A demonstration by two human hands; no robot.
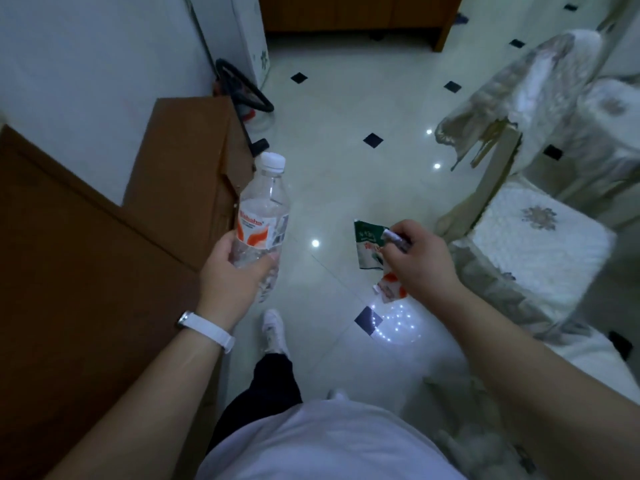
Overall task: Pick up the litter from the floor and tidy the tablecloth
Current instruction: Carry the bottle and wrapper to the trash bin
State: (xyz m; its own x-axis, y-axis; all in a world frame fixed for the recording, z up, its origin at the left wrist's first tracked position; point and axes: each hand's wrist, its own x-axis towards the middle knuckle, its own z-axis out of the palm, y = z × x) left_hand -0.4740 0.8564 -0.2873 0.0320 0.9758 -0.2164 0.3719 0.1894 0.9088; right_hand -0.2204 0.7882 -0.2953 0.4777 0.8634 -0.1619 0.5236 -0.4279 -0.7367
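Surroundings: cardboard box (187, 161) at left, covered chair (540, 237) at right — tiled floor (346, 168) between.
Bottle (265, 209): centre-left, long axis near upright in frame, white cap toward the top.
Left hand (230, 271): wrapped round the bottle's lower half.
Right hand (419, 261): pinches a small wrapper (393, 236) — green packet (367, 244) on the floor beside it.

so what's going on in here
A person is collecting litter. The left hand grips a clear plastic bottle; the right hand pinches a small silvery scrap. A green packet and a red-and-white wrapper show beside that hand; held or on the floor, I cannot tell.
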